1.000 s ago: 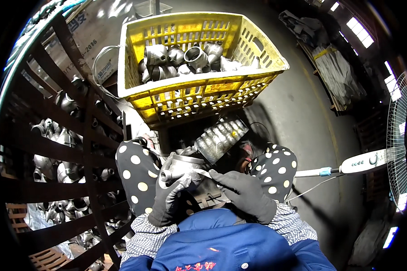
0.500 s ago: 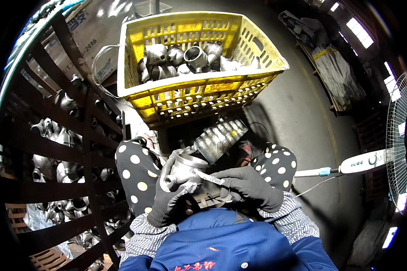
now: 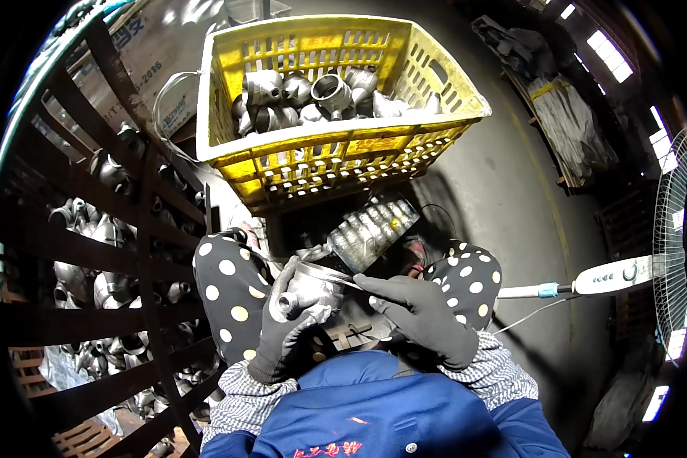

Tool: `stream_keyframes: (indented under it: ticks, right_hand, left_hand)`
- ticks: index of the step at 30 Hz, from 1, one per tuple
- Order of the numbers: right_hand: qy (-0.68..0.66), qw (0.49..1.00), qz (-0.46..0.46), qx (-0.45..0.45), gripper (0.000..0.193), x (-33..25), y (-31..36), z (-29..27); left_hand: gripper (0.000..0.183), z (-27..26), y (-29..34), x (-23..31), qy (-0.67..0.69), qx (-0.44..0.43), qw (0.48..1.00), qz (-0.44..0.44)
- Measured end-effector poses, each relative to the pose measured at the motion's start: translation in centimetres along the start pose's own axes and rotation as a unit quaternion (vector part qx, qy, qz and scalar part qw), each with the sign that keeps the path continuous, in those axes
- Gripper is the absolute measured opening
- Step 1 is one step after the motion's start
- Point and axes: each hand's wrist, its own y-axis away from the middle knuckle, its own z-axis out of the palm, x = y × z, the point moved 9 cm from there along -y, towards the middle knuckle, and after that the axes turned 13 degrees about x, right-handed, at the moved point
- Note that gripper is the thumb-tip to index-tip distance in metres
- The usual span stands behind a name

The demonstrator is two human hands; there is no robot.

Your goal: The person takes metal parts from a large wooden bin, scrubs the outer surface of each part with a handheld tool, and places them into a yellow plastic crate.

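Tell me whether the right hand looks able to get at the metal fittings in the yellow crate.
Probably yes, with a lean: the yellow crate is open-topped and nothing covers the metal fittings, though its near side rises between and the right hand holds a thin tool.

lettering (image 3: 328,450) on garment (image 3: 382,412) and panel (image 3: 168,61)

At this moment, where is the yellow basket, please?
In the head view, the yellow basket is at the upper middle, beyond the metal part in the left hand; the dark slatted rack stands left of the basket.
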Motion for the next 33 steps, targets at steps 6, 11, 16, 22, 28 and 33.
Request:
stream_keyframes:
  ticks: [6, 11, 16, 22, 28, 33]
  right_hand:
    - [0.066, 0.997, -0.024, 0.012, 0.044, -0.1, 0.7, 0.0]
    - [0.131, 0.989, -0.062, 0.019, 0.051, -0.3, 0.9, 0.1]
    - [0.226, 0.968, -0.109, -0.001, 0.051, -0.5, 1.2, 0.5]
    - [0.226, 0.966, -0.121, -0.007, 0.048, -0.3, 1.7, 0.5]
    - [0.070, 0.997, -0.016, -0.040, 0.047, 1.2, 1.0, -0.7]
    - [0.106, 0.993, -0.049, -0.001, 0.039, 0.6, 1.0, -0.6]
  left_hand:
    - [0.078, 0.6, 0.2, -0.5, 0.103, 0.008, 0.992, -0.069]
    - [0.075, 0.7, 0.7, -0.1, 0.077, 0.034, 0.991, -0.105]
    - [0.056, 0.2, 1.1, -1.2, 0.130, 0.045, 0.979, -0.148]
    - [0.032, 1.0, 1.4, -1.0, 0.167, 0.037, 0.970, -0.173]
    - [0.052, -1.2, 1.1, -3.3, 0.098, 0.041, 0.980, -0.170]
    - [0.077, 0.9, 1.0, -0.1, 0.090, 0.024, 0.990, -0.107]
